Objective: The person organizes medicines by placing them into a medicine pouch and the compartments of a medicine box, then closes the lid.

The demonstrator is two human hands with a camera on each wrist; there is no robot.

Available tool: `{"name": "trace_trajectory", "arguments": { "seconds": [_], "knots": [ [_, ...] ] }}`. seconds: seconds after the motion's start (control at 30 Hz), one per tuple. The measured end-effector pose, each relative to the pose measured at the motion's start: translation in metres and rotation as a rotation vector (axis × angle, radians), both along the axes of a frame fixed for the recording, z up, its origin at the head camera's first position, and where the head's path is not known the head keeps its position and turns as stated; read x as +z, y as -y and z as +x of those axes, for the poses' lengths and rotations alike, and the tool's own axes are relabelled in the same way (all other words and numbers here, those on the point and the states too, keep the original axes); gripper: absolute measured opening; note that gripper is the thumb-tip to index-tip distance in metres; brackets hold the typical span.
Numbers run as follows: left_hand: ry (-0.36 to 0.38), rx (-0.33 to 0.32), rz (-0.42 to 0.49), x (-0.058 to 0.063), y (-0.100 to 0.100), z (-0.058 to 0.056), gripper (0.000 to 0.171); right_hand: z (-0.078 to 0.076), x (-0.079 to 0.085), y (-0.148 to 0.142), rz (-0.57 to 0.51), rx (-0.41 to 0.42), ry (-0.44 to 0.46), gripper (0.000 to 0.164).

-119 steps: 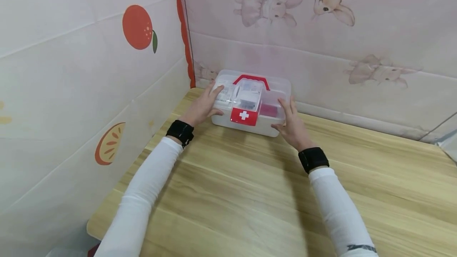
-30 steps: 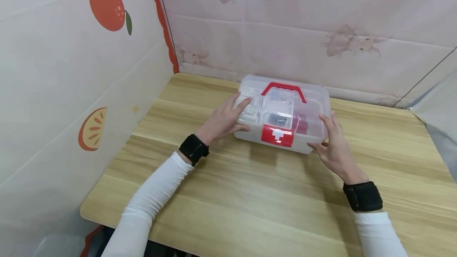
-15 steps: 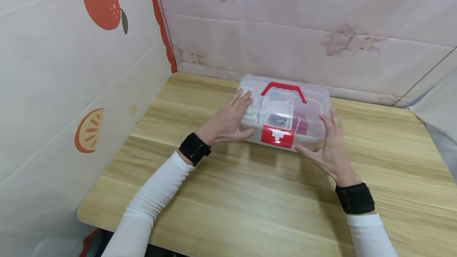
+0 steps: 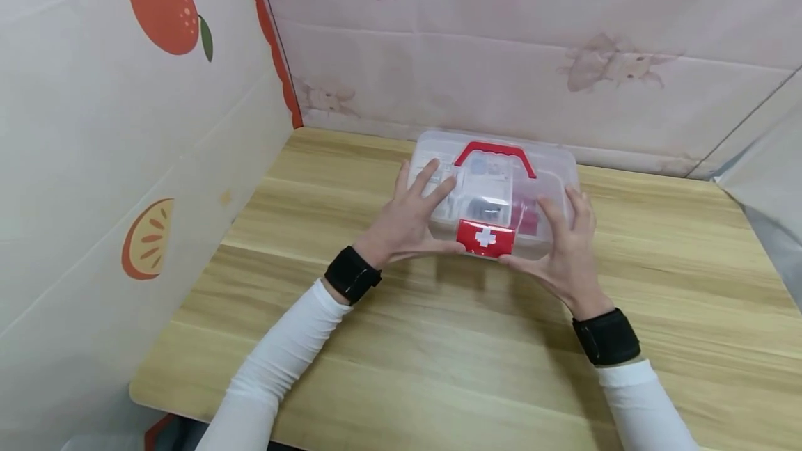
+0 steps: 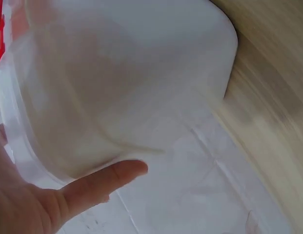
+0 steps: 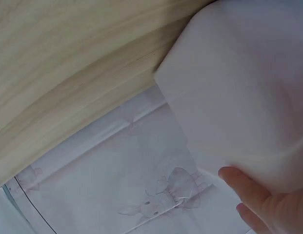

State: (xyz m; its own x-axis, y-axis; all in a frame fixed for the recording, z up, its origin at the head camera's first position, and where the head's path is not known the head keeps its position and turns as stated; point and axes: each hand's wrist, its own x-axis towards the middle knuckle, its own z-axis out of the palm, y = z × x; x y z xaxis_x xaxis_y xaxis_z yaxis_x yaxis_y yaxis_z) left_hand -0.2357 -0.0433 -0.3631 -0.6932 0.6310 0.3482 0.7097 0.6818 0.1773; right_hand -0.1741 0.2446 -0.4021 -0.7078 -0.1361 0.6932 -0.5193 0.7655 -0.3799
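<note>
A translucent plastic first-aid box [image 4: 554,164] stands on the table near the back wall, lid closed. On its front is a red latch [image 4: 485,238] with a white cross, and a red handle [image 4: 495,149] lies on top. White packets and something magenta [image 4: 528,217] show through the lid. My left hand [image 4: 402,225] spreads its fingers over the left part of the lid, thumb tip at the latch's left edge. My right hand [image 4: 569,256] lies along the right front corner, its thumb reaching the latch's right lower corner. Both wrist views show fingers along the box's side wall [image 5: 141,63].
The wood-grain table [image 4: 451,374] meets a cloth-covered back wall [image 4: 401,61] printed with rabbits. Another cloth wall [image 4: 75,179] with fruit prints runs along the left. A pale cloth [image 4: 767,179] hangs at the right.
The box has come forward and rightward from the back corner since the earliest frame. Lately it stays put while both thumbs slide inward along its front to the red latch.
</note>
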Motion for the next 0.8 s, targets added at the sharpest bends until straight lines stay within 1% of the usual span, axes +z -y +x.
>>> {"name": "trace_trajectory", "arguments": {
  "seconds": [0.07, 0.17, 0.27, 0.37, 0.47, 0.63, 0.8],
  "knots": [
    [-0.03, 0.007, 0.0, 0.0, -0.001, 0.0, 0.106, 0.0, 0.0, 0.001, -0.004, -0.009, -0.004, 0.099],
    [-0.08, 0.016, 0.001, -0.003, -0.003, -0.002, 0.105, -0.002, -0.001, 0.002, 0.009, -0.011, -0.035, 0.097],
    [-0.121, 0.022, -0.002, -0.007, -0.003, -0.004, 0.104, -0.004, -0.002, 0.002, 0.037, -0.007, -0.072, 0.098],
    [-0.157, 0.021, -0.003, -0.011, -0.003, -0.005, 0.103, -0.005, -0.005, 0.003, 0.056, -0.02, -0.096, 0.097],
    [-0.203, 0.027, 0.014, -0.015, -0.003, -0.006, 0.101, -0.007, -0.008, 0.005, 0.064, -0.044, -0.124, 0.093],
    [-0.282, 0.056, 0.05, -0.02, -0.004, -0.007, 0.1, -0.011, -0.01, 0.009, 0.056, -0.075, -0.168, 0.087],
    [-0.332, 0.059, 0.075, -0.023, -0.005, -0.009, 0.1, -0.012, -0.013, 0.011, 0.047, -0.098, -0.181, 0.084]
  ]
}}
